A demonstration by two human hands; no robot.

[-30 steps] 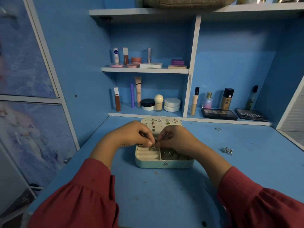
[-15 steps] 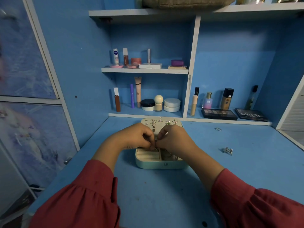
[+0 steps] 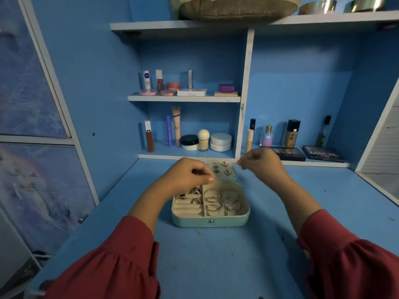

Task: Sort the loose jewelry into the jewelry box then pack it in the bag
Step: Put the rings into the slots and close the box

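Observation:
An open mint-green jewelry box [image 3: 210,221] sits in the middle of the blue desk. Its right compartment holds several hoop rings [image 3: 222,202]; rings stand in the cream slots [image 3: 190,201] on the left. Earrings are pinned in the raised lid [image 3: 222,168]. My left hand [image 3: 187,178] hovers over the box's back left, thumb and forefinger pinched on a tiny piece I cannot make out. Behind the box's right corner my right hand [image 3: 262,165] is raised, fingers curled, pinching something very small at its tips.
Cosmetics bottles, jars and tubes [image 3: 203,140] fill the shelves behind the box, and palettes [image 3: 322,153] lie at the back right. An olive-brown fabric pouch [image 3: 237,7] rests on the top shelf. A cupboard door [image 3: 32,180] borders the desk on the left.
Both hands were together over the box, working on one small piece. They have now parted: the right hand has lifted up and to the right, and the left has stayed near the lid.

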